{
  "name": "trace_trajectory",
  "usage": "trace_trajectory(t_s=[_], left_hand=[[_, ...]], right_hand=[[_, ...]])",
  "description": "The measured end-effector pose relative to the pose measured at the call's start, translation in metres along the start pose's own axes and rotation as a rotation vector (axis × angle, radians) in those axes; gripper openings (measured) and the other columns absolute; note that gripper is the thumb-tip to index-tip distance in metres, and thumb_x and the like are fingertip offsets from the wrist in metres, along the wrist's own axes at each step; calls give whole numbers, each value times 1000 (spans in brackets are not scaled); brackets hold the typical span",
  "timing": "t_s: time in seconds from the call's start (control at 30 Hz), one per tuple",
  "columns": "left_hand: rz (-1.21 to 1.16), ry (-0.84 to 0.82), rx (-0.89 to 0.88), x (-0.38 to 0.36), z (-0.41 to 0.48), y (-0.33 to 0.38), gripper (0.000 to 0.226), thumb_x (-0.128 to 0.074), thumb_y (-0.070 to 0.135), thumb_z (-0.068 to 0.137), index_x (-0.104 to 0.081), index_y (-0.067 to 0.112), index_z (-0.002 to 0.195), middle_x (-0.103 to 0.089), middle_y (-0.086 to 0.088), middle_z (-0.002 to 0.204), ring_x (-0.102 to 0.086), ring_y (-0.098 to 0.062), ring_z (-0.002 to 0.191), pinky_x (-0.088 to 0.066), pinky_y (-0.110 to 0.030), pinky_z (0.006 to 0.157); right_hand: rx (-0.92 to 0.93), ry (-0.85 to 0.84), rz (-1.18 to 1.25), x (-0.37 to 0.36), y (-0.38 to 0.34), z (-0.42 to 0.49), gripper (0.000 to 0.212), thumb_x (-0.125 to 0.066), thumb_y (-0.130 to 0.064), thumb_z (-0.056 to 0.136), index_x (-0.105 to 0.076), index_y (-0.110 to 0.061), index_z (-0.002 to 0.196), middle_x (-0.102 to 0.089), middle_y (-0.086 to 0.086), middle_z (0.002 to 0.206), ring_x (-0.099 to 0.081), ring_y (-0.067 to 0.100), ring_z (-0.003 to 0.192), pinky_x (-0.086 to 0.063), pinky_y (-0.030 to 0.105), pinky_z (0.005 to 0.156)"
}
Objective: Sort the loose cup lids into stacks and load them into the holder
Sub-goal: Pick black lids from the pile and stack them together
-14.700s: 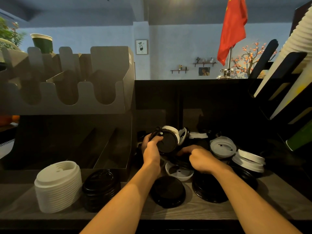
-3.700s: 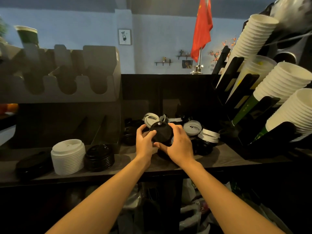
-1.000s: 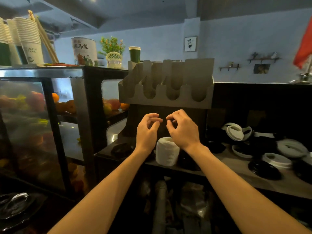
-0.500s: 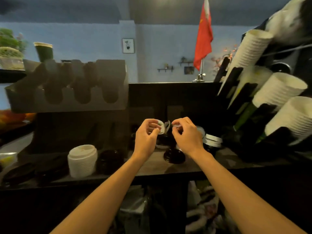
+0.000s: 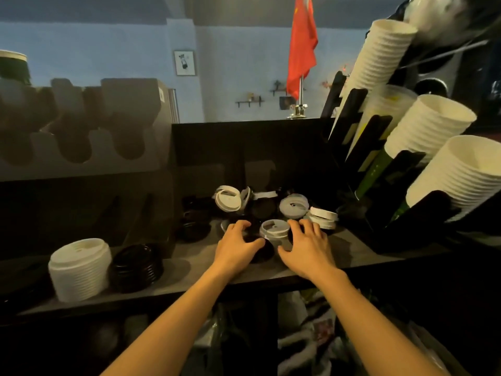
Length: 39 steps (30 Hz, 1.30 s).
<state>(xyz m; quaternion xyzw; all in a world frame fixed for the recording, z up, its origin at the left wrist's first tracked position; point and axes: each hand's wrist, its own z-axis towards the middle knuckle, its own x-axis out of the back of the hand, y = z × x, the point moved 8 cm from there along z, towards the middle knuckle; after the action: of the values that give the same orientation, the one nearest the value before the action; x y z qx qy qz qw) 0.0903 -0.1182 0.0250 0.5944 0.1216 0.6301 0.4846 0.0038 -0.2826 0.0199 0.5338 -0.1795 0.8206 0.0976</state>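
The sorting looks partly done and the loading not yet begun: a tall white stack and a lower black stack stand side by side at the left of the counter; the grey holder above them shows no lids in its scooped slots, as far as the dim light lets me judge; a heap of loose lids, white and black mixed and some tilted on edge, lies at the back of the counter, so much is left to sort. Both hands are down on the near edge of that heap, either side of a white lid; the left hand has bent, spread fingers and its thumb laid over a black lid, though I cannot tell whether it grips it; the right hand is splayed wide, its fingertips reaching dark lids just beside the white one, holding nothing.
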Motion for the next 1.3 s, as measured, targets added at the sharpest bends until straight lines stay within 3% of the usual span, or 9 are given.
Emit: trace_trajectory(t_s=[0.2,0.33,0.5,0.67,0.83,0.9,1.03,1.17,1.3], left_hand=[[96,-22,-84,-11,-3,6,61,-75,43,84,-51,25,137,-55,1,140,-54,-19,128,-46,-37,102],[19,38,-59,-8,-3,5,75,-84,46,78,-49,17,138,-56,-3,138,-54,-20,128,-44,-29,96],[79,-27,-7,-13,-1,3,99,-78,64,75,-35,21,154,-53,-3,149,-51,-22,135,-46,-39,107],[-4,-24,-43,-13,-2,9,97,-86,51,73,-35,24,151,-55,-3,145,-52,-23,133,-44,-39,107],[-148,56,-30,2,2,0,106,-97,38,59,-42,21,149,-49,-3,148,-47,-20,137,-40,-36,111],[-234,48,7,2,2,-7,106,-99,37,57,-44,23,147,-52,0,142,-50,-20,133,-43,-38,110],[-325,87,-9,6,0,-8,97,-99,21,58,-49,25,141,-53,8,124,-52,-12,114,-42,-31,98],[-505,111,6,9,1,-15,93,-98,17,60,-49,26,138,-62,4,122,-63,-14,109,-54,-37,95],[-634,122,17,10,-1,-14,54,-81,12,84,-54,25,129,-65,6,112,-66,-9,101,-54,-19,69]], right_hand=[[93,-137,107,-7,-5,-2,62,-46,-39,100,-20,-26,154,-33,6,154,-33,30,138,-33,43,110],[112,-37,283,4,-8,-2,46,-46,-35,103,-35,-28,147,-53,7,139,-52,30,122,-49,42,93],[134,60,590,20,-9,-13,39,-37,-35,107,-44,-22,143,-61,6,129,-59,24,115,-48,33,88],[-30,104,1004,24,14,-3,31,-40,-32,107,-54,-22,133,-59,-6,121,-55,11,116,-44,25,96],[-346,123,1401,1,15,15,27,-42,-35,106,-58,-25,126,-58,-3,130,-53,15,121,-44,33,104],[-452,73,1523,-12,4,16,36,-42,-38,106,-54,-22,135,-53,-6,124,-50,19,124,-41,35,104],[-277,51,1295,-9,-9,13,37,-45,-40,105,-59,-17,130,-61,-4,118,-55,14,114,-43,26,88],[-267,10,1296,-16,-8,14,37,-63,-35,96,-57,-20,130,-66,1,122,-65,15,101,-58,32,76],[-253,-56,1218,-25,-13,18,55,-65,-40,94,-50,-17,141,-64,2,126,-68,17,93,-54,25,63]])
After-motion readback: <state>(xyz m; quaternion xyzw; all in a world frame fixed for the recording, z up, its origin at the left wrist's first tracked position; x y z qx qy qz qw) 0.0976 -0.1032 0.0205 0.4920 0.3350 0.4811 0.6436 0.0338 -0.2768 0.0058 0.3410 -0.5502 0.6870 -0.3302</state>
